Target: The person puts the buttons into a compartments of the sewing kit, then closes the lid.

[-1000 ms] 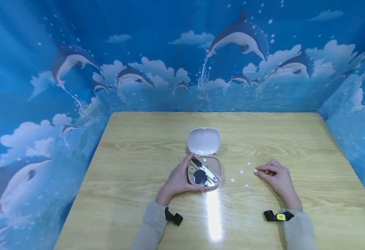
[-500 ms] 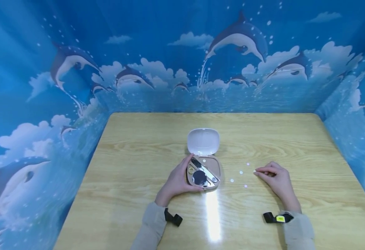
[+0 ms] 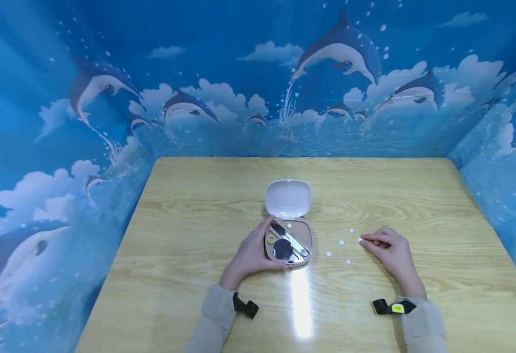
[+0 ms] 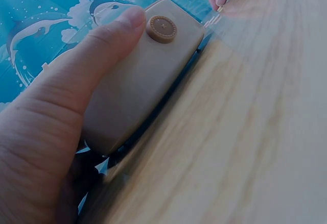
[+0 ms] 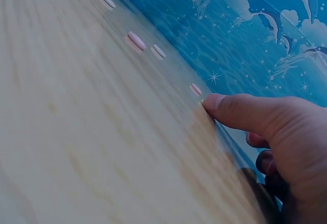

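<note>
Case, head view: the case [image 3: 304,230] sits on the table [image 3: 174,235], its lid [image 3: 288,198] raised at twelve; the left hand [image 3: 249,250] grips it from nine o'clock, spanning its near and far edges.
Pinch, head view: at three o'clock from the case, the right hand [image 3: 390,247] holds a small pale disc [image 3: 360,239] narrowly at the fingertips.
Loose discs, head view: four loose discs [image 3: 341,242] lie between seven and eleven o'clock of that pinch.
Button, left wrist view: the left thumb lies on the case wall, just at the round brown button's [image 4: 162,29] ten o'clock; bracing without pressing it seems wise, as it may be a catch.
Pink neighbour, right wrist view: a pink disc [image 5: 196,89] lies at eleven, near the right thumb tip. Whether the held disc is off the wood, I cannot tell; a light, square pinch on its rim should guard against slipping.
</note>
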The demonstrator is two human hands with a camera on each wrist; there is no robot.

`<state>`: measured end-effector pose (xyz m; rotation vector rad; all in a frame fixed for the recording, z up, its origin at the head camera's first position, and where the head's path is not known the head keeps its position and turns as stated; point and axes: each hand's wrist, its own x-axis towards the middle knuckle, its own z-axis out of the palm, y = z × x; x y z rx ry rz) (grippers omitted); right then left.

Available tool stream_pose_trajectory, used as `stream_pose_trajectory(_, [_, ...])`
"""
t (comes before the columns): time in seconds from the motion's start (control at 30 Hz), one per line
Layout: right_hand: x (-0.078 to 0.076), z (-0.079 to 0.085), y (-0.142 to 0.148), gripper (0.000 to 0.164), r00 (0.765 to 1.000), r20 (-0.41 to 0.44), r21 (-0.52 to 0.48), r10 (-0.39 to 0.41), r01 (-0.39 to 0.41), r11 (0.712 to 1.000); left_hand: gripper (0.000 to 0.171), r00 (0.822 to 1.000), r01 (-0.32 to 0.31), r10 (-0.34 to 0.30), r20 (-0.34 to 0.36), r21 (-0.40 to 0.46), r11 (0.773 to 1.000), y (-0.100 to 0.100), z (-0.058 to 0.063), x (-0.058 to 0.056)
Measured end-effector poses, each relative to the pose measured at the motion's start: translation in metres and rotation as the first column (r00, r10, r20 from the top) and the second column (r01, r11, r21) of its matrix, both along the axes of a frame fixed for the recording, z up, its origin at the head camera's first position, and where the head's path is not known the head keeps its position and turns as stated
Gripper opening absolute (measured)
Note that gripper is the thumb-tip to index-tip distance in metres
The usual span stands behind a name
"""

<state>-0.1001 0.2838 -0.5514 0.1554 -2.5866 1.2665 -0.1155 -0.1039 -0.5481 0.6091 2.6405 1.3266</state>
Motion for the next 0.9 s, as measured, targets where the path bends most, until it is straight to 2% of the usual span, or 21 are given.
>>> stream_pose_trajectory(0.33, [-0.0012, -0.0008, -0.0008, 0.015, 1.000, 0.007, -0.001, 0.019, -0.019, 1.000, 0.136, 1.000, 0.001, -0.001, 0.003, -0.006, 1.000, -0.0001, 0.0009, -0.0001])
stream_pose_trajectory(0.67, [-0.0020, 0.0012, -0.0037, 0.012, 0.999, -0.030, -0.004, 0.016, -0.016, 1.000, 0.136, 1.000, -0.007, 0.007, 0.008, -0.009, 1.000, 0.0000, 0.0015, 0.0001])
stream_pose_trajectory(0.9, [-0.0014, 0.0021, -0.0021, 0.014, 1.000, -0.023, -0.003, 0.001, -0.001, 1.000, 0.135, 1.000, 0.000, 0.000, 0.000, 0.004, 1.000, 0.0025, 0.0016, -0.0022])
